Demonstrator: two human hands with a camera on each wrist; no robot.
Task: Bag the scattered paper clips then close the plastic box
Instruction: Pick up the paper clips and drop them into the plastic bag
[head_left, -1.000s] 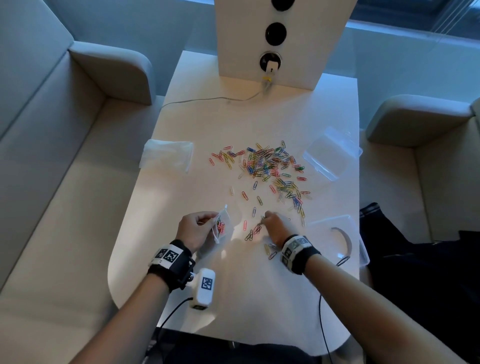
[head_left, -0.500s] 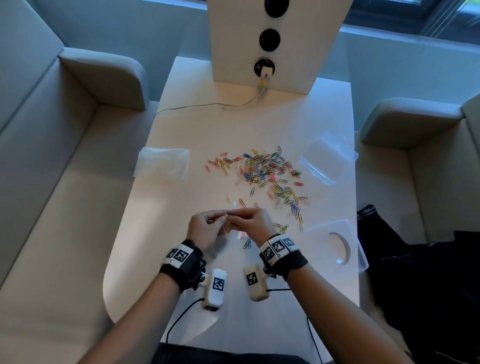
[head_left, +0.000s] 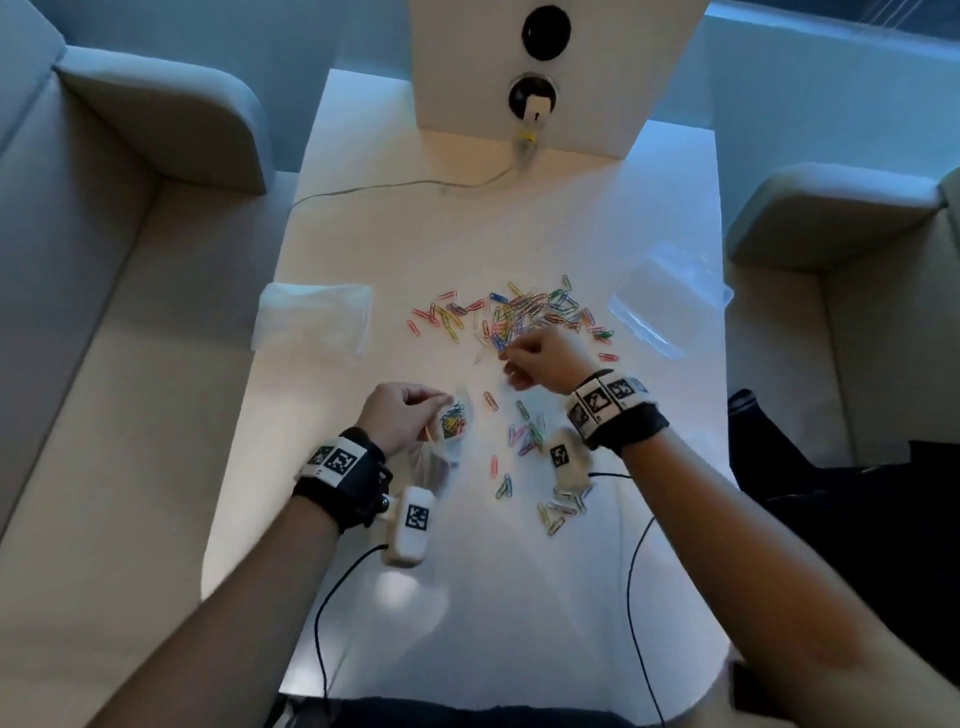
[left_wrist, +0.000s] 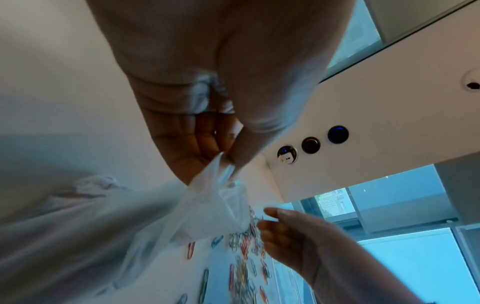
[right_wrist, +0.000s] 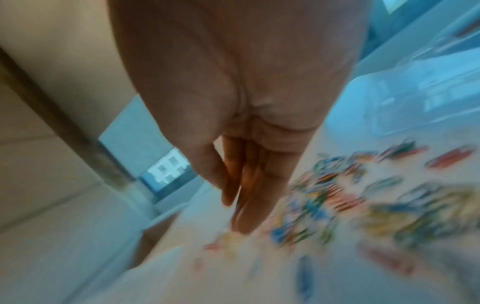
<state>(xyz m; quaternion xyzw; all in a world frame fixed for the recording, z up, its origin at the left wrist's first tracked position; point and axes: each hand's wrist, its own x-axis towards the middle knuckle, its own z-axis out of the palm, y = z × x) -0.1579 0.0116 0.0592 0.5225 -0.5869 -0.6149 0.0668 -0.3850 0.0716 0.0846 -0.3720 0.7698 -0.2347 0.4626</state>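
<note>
Coloured paper clips lie in a heap at the middle of the white table, with more loose ones nearer me. My left hand pinches the rim of a small clear plastic bag with several clips in it; the left wrist view shows thumb and fingers nipping the bag. My right hand reaches over the heap's near edge, fingers loosely extended and holding nothing. The clear plastic box stands open at the table's right edge.
A folded pile of clear plastic lies at the table's left side. A white power column with a plugged charger and its cable stands at the far end. Sofas flank the table; dark fabric lies on the right seat.
Half a second ago both hands met at the bag's mouth. My right hand has since left it and moved forward to the heap; the left hand keeps hold of the bag.
</note>
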